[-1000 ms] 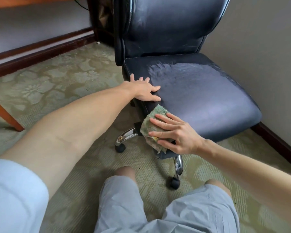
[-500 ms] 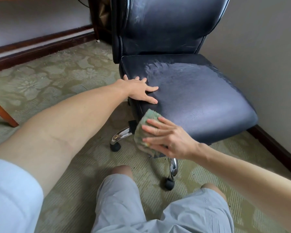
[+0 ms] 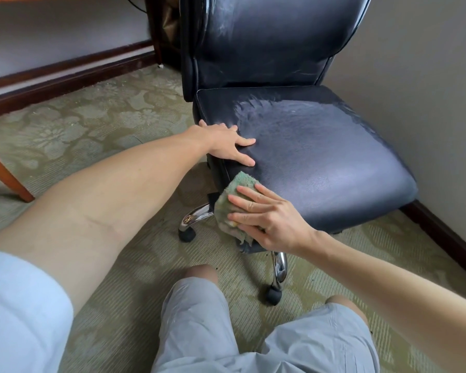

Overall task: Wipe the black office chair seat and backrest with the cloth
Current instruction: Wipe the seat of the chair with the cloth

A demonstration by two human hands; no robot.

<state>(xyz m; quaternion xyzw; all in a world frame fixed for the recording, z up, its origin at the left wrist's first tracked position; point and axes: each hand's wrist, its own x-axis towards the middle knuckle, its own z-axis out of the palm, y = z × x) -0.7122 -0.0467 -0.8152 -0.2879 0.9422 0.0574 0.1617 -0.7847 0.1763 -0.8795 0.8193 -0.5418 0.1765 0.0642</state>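
The black office chair stands in the corner, its seat point(image 3: 320, 152) glossy with a wet sheen and its backrest point(image 3: 269, 41) streaked with pale smears. My left hand point(image 3: 226, 146) lies flat on the seat's front left edge, fingers spread, holding nothing. My right hand point(image 3: 267, 219) presses a green cloth point(image 3: 233, 195) against the seat's front corner and side, fingers extended over it. Part of the cloth hangs below my palm.
Chrome chair legs point(image 3: 197, 214) with black casters point(image 3: 273, 294) reach toward my knees point(image 3: 202, 273). A grey wall point(image 3: 428, 76) with dark baseboard runs close on the right. A wooden desk leg point(image 3: 6, 176) stands at left on the patterned green carpet point(image 3: 92, 125).
My right hand has stayed pressed on the cloth at the seat's front corner, shifting it slightly along the edge. My left hand keeps resting on the seat edge.
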